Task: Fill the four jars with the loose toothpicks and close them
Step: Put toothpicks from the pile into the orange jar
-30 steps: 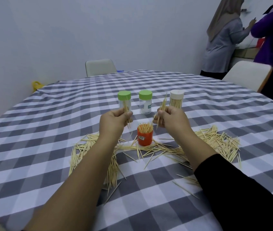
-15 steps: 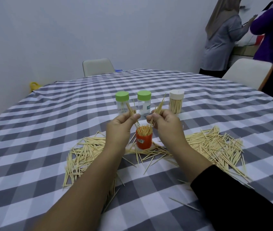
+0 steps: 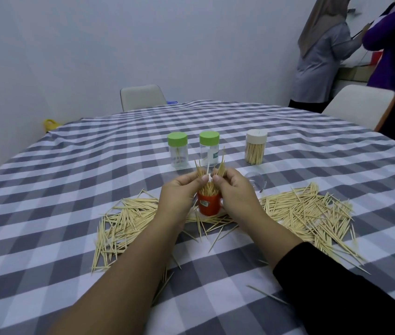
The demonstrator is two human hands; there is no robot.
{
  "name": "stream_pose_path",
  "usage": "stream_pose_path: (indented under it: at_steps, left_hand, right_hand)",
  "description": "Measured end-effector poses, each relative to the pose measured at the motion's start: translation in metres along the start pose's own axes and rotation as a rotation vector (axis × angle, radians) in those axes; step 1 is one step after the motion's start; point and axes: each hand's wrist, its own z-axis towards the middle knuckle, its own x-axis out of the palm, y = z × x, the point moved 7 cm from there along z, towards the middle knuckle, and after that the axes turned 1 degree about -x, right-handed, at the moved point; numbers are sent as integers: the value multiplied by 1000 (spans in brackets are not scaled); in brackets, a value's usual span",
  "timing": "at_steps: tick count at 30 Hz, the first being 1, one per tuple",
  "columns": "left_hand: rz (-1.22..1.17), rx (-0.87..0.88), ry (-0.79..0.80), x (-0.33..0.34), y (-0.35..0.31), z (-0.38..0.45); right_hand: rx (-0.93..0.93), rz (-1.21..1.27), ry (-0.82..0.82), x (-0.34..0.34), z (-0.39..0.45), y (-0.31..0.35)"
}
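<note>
An open orange jar (image 3: pixel 209 206) packed with upright toothpicks stands in the middle of the checked table (image 3: pixel 71 180). My left hand (image 3: pixel 181 192) and my right hand (image 3: pixel 234 189) meet just above it, each pinching a small bundle of toothpicks (image 3: pixel 200 170) that points upward. Behind stand two green-lidded jars (image 3: pixel 177 150) (image 3: pixel 209 148), nearly empty, and a white-lidded jar (image 3: pixel 256 146) full of toothpicks. Loose toothpicks lie in a pile on the left (image 3: pixel 121 221) and a larger pile on the right (image 3: pixel 310 213).
A clear lid (image 3: pixel 256 184) lies on the cloth right of my right hand. Two pale chairs (image 3: pixel 141 96) (image 3: pixel 358 105) stand at the table's far side. Two people (image 3: pixel 322 52) stand at the back right by a counter.
Both hands have moved together over the orange jar, bringing their toothpick bundles close to each other. The jars have not moved.
</note>
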Motion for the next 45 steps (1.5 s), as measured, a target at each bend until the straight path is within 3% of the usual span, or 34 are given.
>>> stream_pose_path:
  at_steps: [6, 10, 18, 22, 27, 31, 37, 41, 45]
  left_hand:
    - [113, 25, 28, 0, -3, 0]
    - [376, 80, 48, -2, -11, -3]
    - [765, 98, 338, 16, -16, -18]
    - [873, 187, 264, 11, -10, -15]
    - [867, 302, 252, 16, -13, -14]
    - [874, 282, 214, 10, -10, -12]
    - [787, 212, 164, 7, -6, -8]
    - [757, 195, 142, 4, -3, -6]
    - [783, 207, 152, 4, -1, -7]
  right_hand:
    - [45, 23, 25, 1, 3, -9]
    - [41, 61, 33, 2, 3, -8]
    - [-109, 40, 79, 3, -5, 9]
    - [-164, 13, 98, 9, -7, 12]
    - [-213, -269, 183, 16, -8, 9]
    - [-289, -293, 163, 19, -10, 14]
    - [-408, -560, 172, 22, -11, 15]
    - [-410, -620, 193, 23, -12, 12]
    - [-345, -507, 175, 17, -11, 13]
